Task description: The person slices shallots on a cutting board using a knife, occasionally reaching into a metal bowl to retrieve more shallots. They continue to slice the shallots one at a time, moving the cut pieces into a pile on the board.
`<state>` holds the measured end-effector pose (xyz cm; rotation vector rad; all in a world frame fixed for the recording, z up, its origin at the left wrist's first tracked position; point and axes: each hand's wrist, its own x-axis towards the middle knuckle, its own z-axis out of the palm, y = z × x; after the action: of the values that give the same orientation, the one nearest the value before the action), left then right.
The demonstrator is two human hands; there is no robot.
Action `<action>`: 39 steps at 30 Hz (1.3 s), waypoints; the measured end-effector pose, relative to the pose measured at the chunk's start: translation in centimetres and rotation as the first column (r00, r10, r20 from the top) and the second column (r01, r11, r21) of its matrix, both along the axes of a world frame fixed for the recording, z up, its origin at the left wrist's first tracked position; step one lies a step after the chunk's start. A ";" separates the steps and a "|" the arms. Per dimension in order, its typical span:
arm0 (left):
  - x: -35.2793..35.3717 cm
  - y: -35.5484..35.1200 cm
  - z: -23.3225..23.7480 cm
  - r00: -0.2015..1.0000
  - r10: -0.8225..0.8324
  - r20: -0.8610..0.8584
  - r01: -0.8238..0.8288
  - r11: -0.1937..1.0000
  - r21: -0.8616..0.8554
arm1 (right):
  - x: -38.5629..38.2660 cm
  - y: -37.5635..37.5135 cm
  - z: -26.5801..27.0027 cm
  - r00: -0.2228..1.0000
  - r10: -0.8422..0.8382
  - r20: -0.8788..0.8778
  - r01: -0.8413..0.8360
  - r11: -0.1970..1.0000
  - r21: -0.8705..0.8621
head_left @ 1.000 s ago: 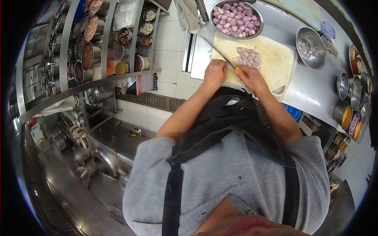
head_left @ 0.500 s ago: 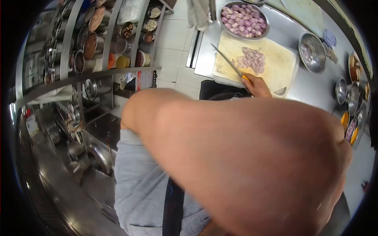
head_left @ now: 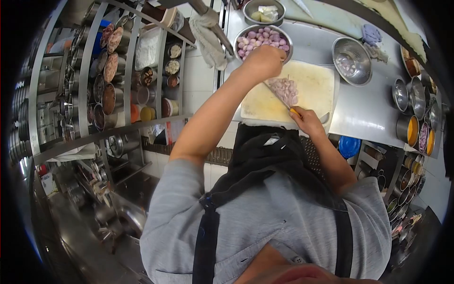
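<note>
My left hand (head_left: 266,61) reaches over the near rim of a metal bowl (head_left: 289,56) heaped with peeled shallots (head_left: 257,39). Its fingers curl inward, and I cannot tell what is in them. In my right hand (head_left: 309,122) is a knife (head_left: 285,101) by its yellow handle. The blade slants across the pale cutting board (head_left: 312,92), along the left side of a pile of chopped shallots (head_left: 286,89). My left hand covers the view of the blade's far end. A small curved metal piece (head_left: 324,118) lies at the board's right corner.
Right of the board stands a perforated metal bowl (head_left: 360,57) with some shallots inside. Behind the shallots, another bowl (head_left: 264,10) holds pale pieces. Small metal containers (head_left: 412,130) line the counter's right end. A grey cloth (head_left: 208,40) hangs at left, near a shelf rack of food containers.
My left arm, which was raised close before the camera, has come down and forward to the shallot bowl. My right hand keeps the knife at the board. The view has shifted.
</note>
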<state>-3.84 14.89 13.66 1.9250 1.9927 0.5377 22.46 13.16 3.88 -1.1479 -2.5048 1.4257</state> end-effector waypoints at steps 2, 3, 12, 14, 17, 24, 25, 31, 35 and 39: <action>-0.7 3.5 -3.7 1.000 0.030 0.005 -0.030 0.998 0.062 | 0.3 0.6 -0.6 0.999 -0.012 -0.040 0.014 0.999 0.043; -0.7 4.4 -5.1 0.998 0.065 0.021 -0.067 0.992 0.104 | 0.4 0.5 -0.7 0.997 0.003 -0.071 -0.001 1.000 0.030; -0.1 6.4 -6.6 0.988 0.123 -0.094 -0.118 0.991 0.061 | 0.6 0.9 -0.8 0.984 0.061 -0.168 -0.058 0.998 0.025; -0.5 4.4 -5.0 0.907 0.215 0.361 -0.206 0.976 -0.065 | 0.6 0.9 -1.0 0.981 0.069 -0.179 -0.064 0.997 0.036; -0.4 -2.7 -5.3 0.553 0.191 0.811 -0.172 0.979 -0.113 | 0.5 0.7 -1.0 0.982 0.096 -0.163 -0.091 0.995 0.041; 1.7 -13.0 -9.9 0.704 0.415 0.576 -0.354 0.909 -0.222 | -0.1 -0.4 0.2 0.999 0.047 -0.026 -0.049 0.996 -0.068; 2.3 -13.8 -10.8 0.745 0.408 0.528 -0.404 0.905 -0.130 | -0.4 -0.8 0.8 1.000 0.029 -0.005 -0.030 0.993 -0.117; 2.8 -15.8 -14.4 0.888 0.351 0.297 -0.413 0.893 0.180 | -2.2 -3.0 1.3 0.997 -0.002 0.076 0.019 0.974 -0.225; 3.3 -16.5 -13.8 0.875 0.349 0.336 -0.429 0.880 0.203 | -2.8 -3.5 2.1 0.991 -0.014 0.132 0.055 0.949 -0.311; 4.0 -16.8 -13.1 0.756 0.494 0.430 -0.551 0.834 0.010 | -2.5 -4.0 1.5 0.998 0.043 0.038 -0.038 0.993 -0.109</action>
<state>0.18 -1.94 0.57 1.1365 2.2232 1.1447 19.97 9.19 5.35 -1.1601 -2.5194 1.5826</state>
